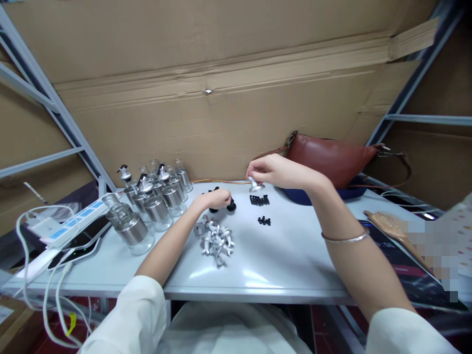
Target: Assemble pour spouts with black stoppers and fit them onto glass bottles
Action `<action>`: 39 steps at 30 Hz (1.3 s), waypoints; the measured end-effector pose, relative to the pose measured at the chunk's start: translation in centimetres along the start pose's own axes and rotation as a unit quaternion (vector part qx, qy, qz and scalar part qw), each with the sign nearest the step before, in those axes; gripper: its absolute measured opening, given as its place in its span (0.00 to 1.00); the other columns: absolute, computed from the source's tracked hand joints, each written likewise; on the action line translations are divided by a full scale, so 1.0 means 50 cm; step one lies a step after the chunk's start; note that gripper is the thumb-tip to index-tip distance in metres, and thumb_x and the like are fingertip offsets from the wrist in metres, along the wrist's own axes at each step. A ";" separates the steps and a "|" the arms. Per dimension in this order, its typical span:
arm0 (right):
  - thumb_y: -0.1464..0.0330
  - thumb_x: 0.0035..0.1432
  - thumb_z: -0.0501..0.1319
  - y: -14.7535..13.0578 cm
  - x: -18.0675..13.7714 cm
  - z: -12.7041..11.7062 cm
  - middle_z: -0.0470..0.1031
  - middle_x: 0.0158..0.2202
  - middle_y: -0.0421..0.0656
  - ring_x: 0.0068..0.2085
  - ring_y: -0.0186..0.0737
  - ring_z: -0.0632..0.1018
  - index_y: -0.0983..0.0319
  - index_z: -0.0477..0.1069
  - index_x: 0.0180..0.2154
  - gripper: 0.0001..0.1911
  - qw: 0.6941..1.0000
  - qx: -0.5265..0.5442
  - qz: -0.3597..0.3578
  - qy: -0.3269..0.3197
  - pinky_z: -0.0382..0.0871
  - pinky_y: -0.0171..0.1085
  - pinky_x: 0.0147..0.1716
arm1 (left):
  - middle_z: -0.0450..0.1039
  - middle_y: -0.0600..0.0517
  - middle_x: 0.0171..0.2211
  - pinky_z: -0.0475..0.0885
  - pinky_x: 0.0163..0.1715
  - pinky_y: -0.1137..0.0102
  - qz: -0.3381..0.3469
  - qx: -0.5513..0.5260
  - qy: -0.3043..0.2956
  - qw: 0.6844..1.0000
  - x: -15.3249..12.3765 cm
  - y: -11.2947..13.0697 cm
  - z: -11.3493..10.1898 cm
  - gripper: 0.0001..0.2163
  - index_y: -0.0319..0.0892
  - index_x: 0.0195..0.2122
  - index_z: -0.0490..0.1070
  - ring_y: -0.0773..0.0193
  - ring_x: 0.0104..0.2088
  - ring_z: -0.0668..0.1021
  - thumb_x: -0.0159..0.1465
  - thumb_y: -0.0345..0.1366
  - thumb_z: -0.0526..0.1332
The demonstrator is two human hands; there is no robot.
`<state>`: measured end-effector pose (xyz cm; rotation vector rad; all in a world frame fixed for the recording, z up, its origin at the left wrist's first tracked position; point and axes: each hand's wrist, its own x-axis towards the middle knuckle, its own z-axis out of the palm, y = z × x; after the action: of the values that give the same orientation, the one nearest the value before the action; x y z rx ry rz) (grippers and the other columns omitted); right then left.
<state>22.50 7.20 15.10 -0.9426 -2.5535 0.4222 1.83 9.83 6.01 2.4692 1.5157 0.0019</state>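
Observation:
My right hand [266, 169] is raised over the table, with its fingers pinched on a silver metal pourer cap [256, 186] whose wide rim faces down. Lower and to the left, my left hand [220, 198] is closed, its fingertips at a black stopper [231, 205] with a round base. More black stoppers are partly hidden behind that hand. A heap of silver metal cap pieces [218, 242] lies in front of it. Below the right hand are a row of small black tubes [259, 200] and a cluster of short black pieces [264, 221].
Several glass bottles with steel bands [157, 209] stand at the left, some topped with pourers. Beyond them are a power strip [79, 221] and white cables. A brown leather bag [328, 155] sits at the back right. Cardboard [221, 128] walls off the rear.

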 end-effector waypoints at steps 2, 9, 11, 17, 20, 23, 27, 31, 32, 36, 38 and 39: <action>0.69 0.55 0.52 0.008 0.001 0.000 0.73 0.24 0.40 0.26 0.33 0.69 0.62 0.68 0.25 0.10 1.000 -0.009 0.008 -0.025 0.58 0.33 0.27 | 0.69 0.51 0.23 0.60 0.23 0.71 0.001 -0.024 0.004 1.000 -0.009 0.003 -0.014 0.05 0.39 0.31 0.64 0.67 0.22 0.66 0.58 0.30 0.50; 0.61 0.59 0.53 0.028 0.004 -0.006 0.71 0.23 0.40 0.25 0.33 0.68 0.63 0.69 0.26 0.15 1.000 0.013 0.013 -0.010 0.59 0.34 0.27 | 0.72 0.52 0.30 0.65 0.29 0.72 0.033 -0.120 0.060 0.990 -0.066 0.005 -0.088 0.07 0.42 0.35 0.57 0.66 0.30 0.72 0.66 0.39 0.45; 0.59 0.59 0.54 0.032 0.005 -0.008 0.70 0.23 0.40 0.24 0.32 0.68 0.63 0.71 0.29 0.15 0.998 0.038 0.030 0.034 0.59 0.34 0.25 | 0.71 0.51 0.30 0.66 0.32 0.71 0.051 -0.157 0.094 0.982 -0.079 0.002 -0.101 0.09 0.42 0.35 0.57 0.66 0.30 0.72 0.67 0.41 0.44; 0.58 0.53 0.61 0.037 0.006 -0.009 0.76 0.28 0.44 0.31 0.38 0.75 0.63 0.70 0.31 0.14 0.976 0.176 0.038 0.119 0.67 0.37 0.33 | 0.68 0.53 0.29 0.68 0.33 0.71 0.106 -0.260 0.171 0.944 -0.094 -0.001 -0.119 0.07 0.41 0.34 0.55 0.70 0.30 0.73 0.67 0.38 0.46; 0.58 0.52 0.63 0.030 0.005 -0.007 0.77 0.28 0.44 0.32 0.39 0.76 0.62 0.68 0.30 0.13 0.966 0.227 0.029 0.123 0.69 0.39 0.34 | 0.67 0.53 0.30 0.69 0.33 0.73 0.116 -0.308 0.192 0.924 -0.096 0.007 -0.123 0.06 0.41 0.34 0.55 0.71 0.29 0.73 0.67 0.36 0.47; 0.60 0.52 0.63 0.021 0.008 -0.004 0.77 0.27 0.43 0.32 0.38 0.76 0.61 0.67 0.29 0.11 0.958 0.259 0.022 0.123 0.69 0.39 0.35 | 0.67 0.54 0.30 0.70 0.34 0.73 0.119 -0.330 0.196 0.916 -0.100 0.019 -0.126 0.06 0.41 0.33 0.55 0.71 0.30 0.74 0.67 0.36 0.48; 0.64 0.50 0.64 0.016 0.010 -0.002 0.77 0.28 0.44 0.32 0.38 0.76 0.61 0.66 0.28 0.09 0.956 0.265 0.025 0.121 0.69 0.38 0.33 | 0.68 0.53 0.30 0.71 0.35 0.71 0.136 -0.336 0.187 0.913 -0.107 0.031 -0.128 0.05 0.41 0.34 0.55 0.70 0.32 0.75 0.67 0.35 0.48; 0.66 0.49 0.63 0.015 0.006 -0.005 0.76 0.28 0.43 0.33 0.38 0.76 0.61 0.65 0.28 0.08 0.953 0.269 0.005 0.141 0.68 0.37 0.33 | 0.70 0.52 0.31 0.71 0.36 0.71 0.149 -0.338 0.186 0.911 -0.118 0.037 -0.133 0.05 0.41 0.35 0.55 0.70 0.33 0.76 0.67 0.36 0.48; 0.65 0.49 0.63 0.014 0.005 -0.006 0.76 0.28 0.43 0.33 0.38 0.76 0.61 0.65 0.28 0.08 0.952 0.271 0.003 0.146 0.68 0.37 0.33 | 0.69 0.52 0.32 0.71 0.36 0.71 0.149 -0.340 0.188 0.909 -0.121 0.039 -0.134 0.05 0.41 0.35 0.55 0.70 0.33 0.76 0.67 0.35 0.48; 0.63 0.49 0.64 0.009 0.002 -0.005 0.75 0.28 0.43 0.33 0.38 0.75 0.60 0.64 0.27 0.11 0.953 0.269 0.005 0.141 0.67 0.37 0.31 | 0.70 0.52 0.31 0.71 0.37 0.71 0.151 -0.340 0.191 0.908 -0.129 0.050 -0.138 0.05 0.41 0.34 0.55 0.70 0.33 0.76 0.67 0.35 0.48; 0.61 0.48 0.65 0.007 0.003 -0.001 0.74 0.27 0.42 0.31 0.37 0.74 0.60 0.63 0.26 0.13 0.954 0.265 -0.006 0.141 0.66 0.36 0.29 | 0.70 0.52 0.31 0.71 0.37 0.70 0.161 -0.338 0.186 0.909 -0.131 0.056 -0.137 0.05 0.41 0.35 0.56 0.69 0.34 0.76 0.67 0.35 0.49; 0.60 0.48 0.66 0.006 0.004 0.002 0.74 0.27 0.42 0.30 0.37 0.74 0.60 0.63 0.26 0.14 0.955 0.262 -0.011 0.140 0.65 0.36 0.27 | 0.71 0.51 0.32 0.71 0.38 0.70 0.167 -0.341 0.183 0.907 -0.132 0.059 -0.136 0.05 0.41 0.35 0.56 0.68 0.35 0.77 0.67 0.36 0.49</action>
<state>22.50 7.53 14.97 -0.7105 -2.0382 0.8425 0.49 4.14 14.04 2.1521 0.9317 0.9336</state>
